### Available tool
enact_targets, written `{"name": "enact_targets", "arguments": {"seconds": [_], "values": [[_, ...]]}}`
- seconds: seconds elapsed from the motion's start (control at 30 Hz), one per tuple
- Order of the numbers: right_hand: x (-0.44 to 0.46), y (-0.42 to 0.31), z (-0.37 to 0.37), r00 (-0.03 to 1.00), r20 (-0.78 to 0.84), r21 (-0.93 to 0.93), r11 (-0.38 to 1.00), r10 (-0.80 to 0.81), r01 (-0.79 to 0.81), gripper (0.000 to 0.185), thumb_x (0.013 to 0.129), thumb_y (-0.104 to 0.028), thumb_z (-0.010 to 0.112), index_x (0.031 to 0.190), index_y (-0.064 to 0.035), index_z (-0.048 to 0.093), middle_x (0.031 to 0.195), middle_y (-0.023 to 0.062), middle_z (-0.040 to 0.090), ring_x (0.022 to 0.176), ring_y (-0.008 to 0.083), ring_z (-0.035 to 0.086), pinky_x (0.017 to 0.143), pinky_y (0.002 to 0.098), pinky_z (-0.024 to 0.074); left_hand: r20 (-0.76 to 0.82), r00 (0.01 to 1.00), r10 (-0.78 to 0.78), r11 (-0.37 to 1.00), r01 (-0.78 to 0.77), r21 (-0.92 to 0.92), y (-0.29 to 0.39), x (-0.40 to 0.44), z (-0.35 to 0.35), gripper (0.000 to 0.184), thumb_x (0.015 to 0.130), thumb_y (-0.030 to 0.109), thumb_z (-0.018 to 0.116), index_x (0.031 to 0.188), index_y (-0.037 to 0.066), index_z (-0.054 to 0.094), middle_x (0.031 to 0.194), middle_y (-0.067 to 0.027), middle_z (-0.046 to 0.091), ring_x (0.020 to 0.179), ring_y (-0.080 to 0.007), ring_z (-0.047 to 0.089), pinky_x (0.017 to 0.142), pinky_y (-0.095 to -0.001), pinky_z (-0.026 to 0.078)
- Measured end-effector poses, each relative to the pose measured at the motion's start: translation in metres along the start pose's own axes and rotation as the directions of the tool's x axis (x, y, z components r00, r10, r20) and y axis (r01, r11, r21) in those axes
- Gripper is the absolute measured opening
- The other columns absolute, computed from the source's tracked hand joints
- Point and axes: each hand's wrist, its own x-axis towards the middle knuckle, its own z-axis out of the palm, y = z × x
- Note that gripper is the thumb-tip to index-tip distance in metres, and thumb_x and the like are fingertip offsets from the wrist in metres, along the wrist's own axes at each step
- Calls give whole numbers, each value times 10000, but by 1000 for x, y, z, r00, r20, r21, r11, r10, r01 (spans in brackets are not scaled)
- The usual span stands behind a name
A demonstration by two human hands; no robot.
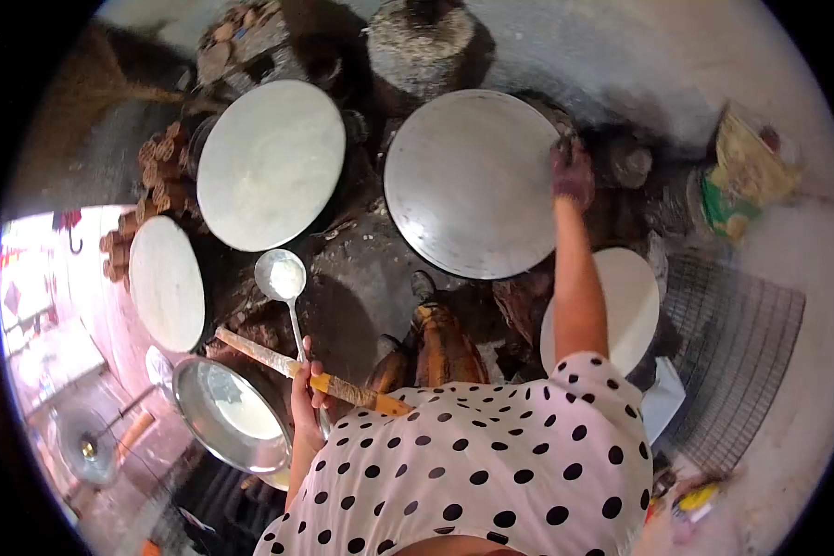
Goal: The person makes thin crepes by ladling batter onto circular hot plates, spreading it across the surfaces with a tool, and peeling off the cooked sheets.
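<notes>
while the left hand (309, 382) is closed around two things at once, the right hand (573, 174) is up at the far right edge of the big grey round plate (477, 190). left fingers curl round the handle of a metal ladle (294, 320) and a long flat stick (259, 354), pale at one end, yellow at the other; the stick crosses the ladle handle at a slant. ladle bowl points away from the body and has some white stuff in it. right fingers look partly bent over or against the plate rim, dark reddish and blurred; can't tell how far open, or whether they grip a cloth.

grey plate has a bare shiny surface, sits ahead of the person. left of it, a large white-topped disc (271, 165); further left, a smaller pale disc (167, 284); another pale disc (632, 310) partly behind the right forearm. metal basin (190, 380) with white liquid is at lower left, near the left hand. cut wood (162, 167) stacked beside the left discs. wire rack (732, 352) at right, yellow-green bag (746, 181) above it in view.
</notes>
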Motion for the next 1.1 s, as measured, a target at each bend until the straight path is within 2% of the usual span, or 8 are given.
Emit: {"name": "enact_targets", "arguments": {"seconds": [0.17, 0.3, 0.43, 0.6, 0.73, 0.87, 1.0, 1.1], "values": [[42, -144, 52, 923, 192, -379, 843, -333, 383, 589, 850, -538, 496, 1366, -257, 444, 1413, 63, 433, 1299, 305, 393, 1070, 422, 322, -134, 988, 74, 994, -85, -73, -4, -4, -15, 444, 980, 183, 430, 1411, 127, 338, 778, 42, 530, 394, -13, 324, 337, -167, 357], [-41, -193, 109, 251, 359, -297, 145, -899, 944, 450, 901, -430, 434, 1335, -315, 455, 1469, 7, 354, 1361, 254, 288, 1143, 447, 165, -109, 986, 127, 980, -142, -139, -7, -2, -24, 467, 975, 181, 437, 1422, 120, 314, 781, 27, 525, 381, -11, 317, 321, -159, 337], [-160, -133, 69, -171, 687, -24, -257, -706, 966, 435, 939, -347, 372, 1369, -298, 424, 1492, -28, 307, 1391, 263, 236, 1160, 470, 134, -118, 981, 153, 971, -172, -167, -1, -9, -20, 481, 975, 187, 432, 1433, 122, 297, 792, 30, 524, 379, -6, 316, 321, -149, 344], [-138, -21, -54, -559, 740, 471, -305, -374, 828, 436, 894, -239, 467, 1327, -187, 460, 1385, 20, 442, 1327, 266, 320, 1137, 455, 180, -97, 984, 150, 978, -162, -131, 0, -14, -29, 496, 970, 208, 455, 1434, 133, 296, 784, 54, 529, 401, 0, 331, 323, -148, 350], [-71, 44, -102, 11, 830, -49, -53, -557, 997, 387, 908, -252, 466, 1281, -156, 501, 1255, 56, 520, 1196, 307, 419, 1054, 460, 278, -37, 994, 102, 990, -105, -91, 1, -10, -38, 477, 972, 190, 443, 1424, 126, 308, 818, 43, 555, 401, -1, 322, 332, -145, 342], [-23, 86, -83, 795, 299, -483, 635, -528, 603, 351, 923, -265, 464, 1235, -125, 542, 1125, 91, 597, 1064, 347, 517, 971, 466, 375, 67, 997, 43, 992, -34, -123, 2, 0, -42, 432, 978, 168, 401, 1404, 124, 346, 837, 37, 559, 403, -1, 328, 355, -141, 340], [-35, 98, -39, 970, 15, -290, 928, -241, 235, 334, 937, -277, 463, 1189, -93, 582, 995, 127, 675, 932, 388, 616, 888, 471, 472, 77, 997, 4, 997, 3, -79, 7, -5, -29, 428, 976, 158, 412, 1399, 126, 354, 817, 37, 547, 395, -2, 322, 341, -149, 353], [-106, 73, -11, 991, -85, -14, 994, 107, -109, 456, 960, -323, 396, 1302, -30, 472, 1341, 180, 485, 1232, 356, 447, 1044, 378, 354, 84, 996, 11, 1000, -9, -29, 10, -19, -24, 430, 974, 153, 418, 1399, 128, 354, 806, 35, 537, 394, -3, 321, 341, -151, 376]]}}
